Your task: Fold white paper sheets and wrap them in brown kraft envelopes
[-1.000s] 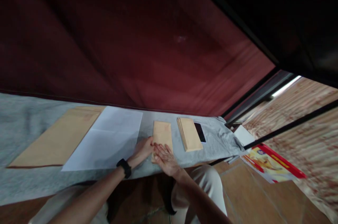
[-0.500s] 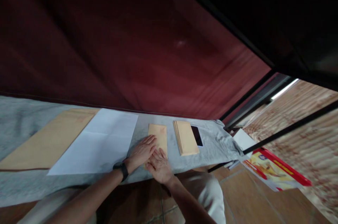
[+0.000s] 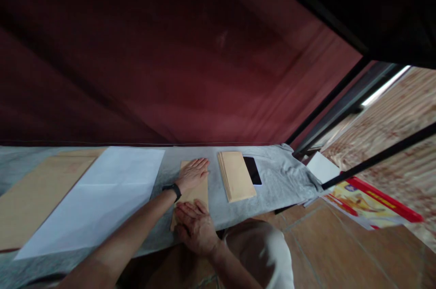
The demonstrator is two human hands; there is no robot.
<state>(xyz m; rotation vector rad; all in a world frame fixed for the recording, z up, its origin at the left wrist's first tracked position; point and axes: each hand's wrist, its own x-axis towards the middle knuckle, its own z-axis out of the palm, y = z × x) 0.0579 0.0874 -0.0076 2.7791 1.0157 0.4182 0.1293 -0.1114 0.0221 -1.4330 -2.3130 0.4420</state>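
We press small tan paper envelope (image 3: 198, 193) flat: left hand (image 3: 193, 173) far end, right hand (image 3: 195, 231) near end, fingers splayed, clamping nothing. Large white paper sheet (image 3: 102, 193) alongside untouched.

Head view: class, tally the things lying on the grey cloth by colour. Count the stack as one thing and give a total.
Brown: 3 (large brown sheet, single envelope, envelope stack)
White: 1 (paper sheet)
Black: 1 (phone)
Total: 5
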